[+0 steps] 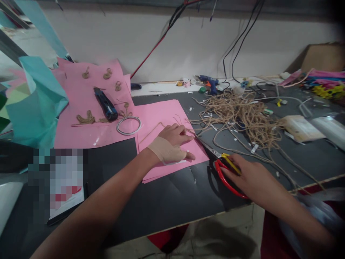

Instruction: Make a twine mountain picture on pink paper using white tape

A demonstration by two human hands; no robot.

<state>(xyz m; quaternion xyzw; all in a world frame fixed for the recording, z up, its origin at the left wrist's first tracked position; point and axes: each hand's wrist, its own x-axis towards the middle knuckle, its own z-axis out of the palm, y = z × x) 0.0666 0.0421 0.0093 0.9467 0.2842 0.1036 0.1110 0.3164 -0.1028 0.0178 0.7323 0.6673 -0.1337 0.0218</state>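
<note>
A pair of scissors (215, 153) with a red and yellow handle is in my right hand (252, 172), which is wrapped round the loops. The blades point left, their tips close to my left fingertips. My left hand (172, 144), with a beige bandage (165, 149) round its wrist and palm, rests on pink paper sheets (161, 111). Its fingers are curled over a thin strand of jute twine (151, 132); the exact grip is partly hidden beneath them. Beyond the scissors lies a loose tangle of the same twine (242, 115).
Left of the sheets, another pink sheet (78, 90) bears small twine coils, a utility knife (105, 103) and a grey ring (128, 125). A blue glue gun (208, 82) lies by the wall. Turquoise paper (37, 104) stands far left, white packets (303, 127) right.
</note>
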